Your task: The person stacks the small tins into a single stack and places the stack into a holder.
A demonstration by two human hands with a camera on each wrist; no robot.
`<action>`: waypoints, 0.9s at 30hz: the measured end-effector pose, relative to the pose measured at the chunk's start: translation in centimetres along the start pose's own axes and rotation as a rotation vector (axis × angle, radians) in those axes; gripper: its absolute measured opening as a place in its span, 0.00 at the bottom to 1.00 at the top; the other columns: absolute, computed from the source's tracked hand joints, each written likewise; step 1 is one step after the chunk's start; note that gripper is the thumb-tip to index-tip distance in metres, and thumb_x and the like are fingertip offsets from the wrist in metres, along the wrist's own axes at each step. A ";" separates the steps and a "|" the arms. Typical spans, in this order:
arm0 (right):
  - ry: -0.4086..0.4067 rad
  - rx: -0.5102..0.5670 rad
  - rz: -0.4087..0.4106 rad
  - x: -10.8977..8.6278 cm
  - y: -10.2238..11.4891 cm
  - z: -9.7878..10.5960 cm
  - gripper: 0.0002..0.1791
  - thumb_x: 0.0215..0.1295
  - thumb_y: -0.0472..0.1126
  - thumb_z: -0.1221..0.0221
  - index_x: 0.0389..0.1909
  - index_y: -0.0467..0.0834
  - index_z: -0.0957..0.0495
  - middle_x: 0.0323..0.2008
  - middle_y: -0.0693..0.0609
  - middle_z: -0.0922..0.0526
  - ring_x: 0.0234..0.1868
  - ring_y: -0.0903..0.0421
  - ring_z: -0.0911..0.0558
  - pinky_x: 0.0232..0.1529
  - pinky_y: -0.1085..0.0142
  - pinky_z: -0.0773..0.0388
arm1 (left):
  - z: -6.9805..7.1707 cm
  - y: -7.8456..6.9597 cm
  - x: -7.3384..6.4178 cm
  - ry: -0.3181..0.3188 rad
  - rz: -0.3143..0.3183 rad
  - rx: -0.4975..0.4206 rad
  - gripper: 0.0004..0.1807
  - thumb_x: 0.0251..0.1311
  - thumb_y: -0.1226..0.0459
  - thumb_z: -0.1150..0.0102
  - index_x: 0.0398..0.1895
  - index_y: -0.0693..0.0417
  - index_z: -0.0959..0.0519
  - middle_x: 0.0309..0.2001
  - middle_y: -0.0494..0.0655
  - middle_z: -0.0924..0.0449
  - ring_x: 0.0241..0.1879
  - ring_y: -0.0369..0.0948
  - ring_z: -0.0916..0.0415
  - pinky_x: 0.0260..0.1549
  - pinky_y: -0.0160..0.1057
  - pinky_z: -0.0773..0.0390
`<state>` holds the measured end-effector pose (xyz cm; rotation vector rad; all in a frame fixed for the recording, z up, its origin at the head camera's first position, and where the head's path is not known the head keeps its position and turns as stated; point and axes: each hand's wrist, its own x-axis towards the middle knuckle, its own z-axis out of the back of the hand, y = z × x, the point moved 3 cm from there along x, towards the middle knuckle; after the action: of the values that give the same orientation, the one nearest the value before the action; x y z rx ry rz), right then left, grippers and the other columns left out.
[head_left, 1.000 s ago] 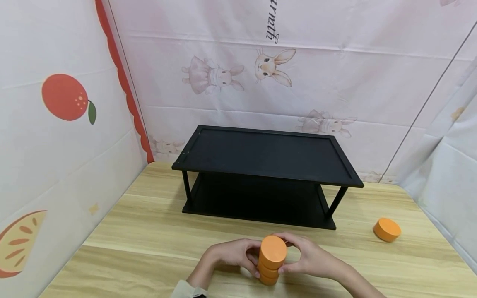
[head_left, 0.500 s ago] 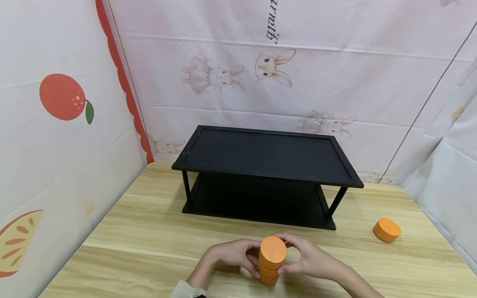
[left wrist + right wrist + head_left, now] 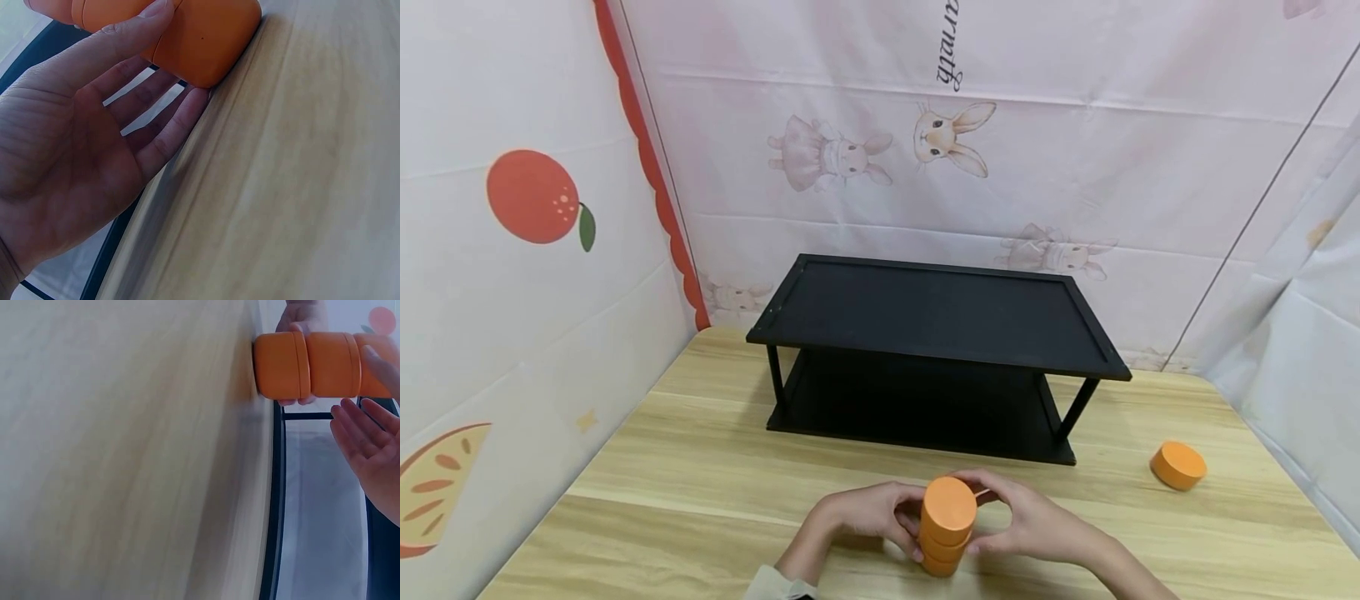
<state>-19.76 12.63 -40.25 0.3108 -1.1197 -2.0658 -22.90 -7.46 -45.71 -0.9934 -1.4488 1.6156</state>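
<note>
Three orange round blocks [image 3: 949, 510] form an upright stack on the wooden table, near its front. From the left, my left hand [image 3: 874, 510] holds the lower part, thumb on the near side and fingers behind. In the left wrist view, the thumb of the left hand [image 3: 75, 137] lies across the seam above the bottom block [image 3: 209, 40]. My right hand [image 3: 1033, 521] is at the stack's right side, its thumb a little off the blocks. The right wrist view shows the right hand [image 3: 375, 450] with fingers loosely extended beside the upper blocks [image 3: 334, 365].
Behind the hands stands a black two-tier shelf [image 3: 936, 317] with a lower board [image 3: 917, 408]. Another orange round block [image 3: 1178, 465] lies on the table [image 3: 700, 492] at the right. Printed cloths [image 3: 865, 75] hang at the back and sides.
My right thumb has drawn slightly right, away from the stack it was touching. The left hand and the stacked blocks look unmoved.
</note>
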 end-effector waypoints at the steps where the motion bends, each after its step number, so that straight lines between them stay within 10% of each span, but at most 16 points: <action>1: -0.005 0.004 0.010 -0.1 0.0 0.1 0.36 0.53 0.45 0.33 0.63 0.42 0.36 0.57 0.54 0.29 0.52 0.56 0.27 0.50 0.59 0.27 | 0.0 0.0 0.0 0.001 0.000 0.001 0.31 0.49 0.81 0.39 0.59 0.60 0.32 0.50 0.42 0.26 0.47 0.37 0.26 0.46 0.36 0.26; 11: -0.087 -0.027 0.101 -1.4 0.2 1.1 0.30 0.56 0.38 0.35 0.60 0.43 0.33 0.53 0.50 0.26 0.50 0.54 0.25 0.48 0.60 0.26 | 0.1 0.1 -0.1 -0.003 0.008 -0.004 0.31 0.49 0.80 0.39 0.59 0.59 0.32 0.50 0.42 0.25 0.47 0.38 0.25 0.46 0.35 0.26; 27: -0.300 -0.122 0.031 -4.8 -0.3 4.6 0.24 0.58 0.37 0.37 0.56 0.45 0.30 0.51 0.53 0.24 0.48 0.54 0.24 0.45 0.65 0.25 | 0.0 0.0 0.0 0.004 0.000 -0.004 0.31 0.48 0.82 0.40 0.59 0.61 0.32 0.49 0.43 0.25 0.46 0.39 0.25 0.46 0.36 0.26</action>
<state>-19.00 18.99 -38.46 -0.0795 -1.1551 -2.1908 -22.86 -7.49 -45.71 -0.9980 -1.4503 1.6106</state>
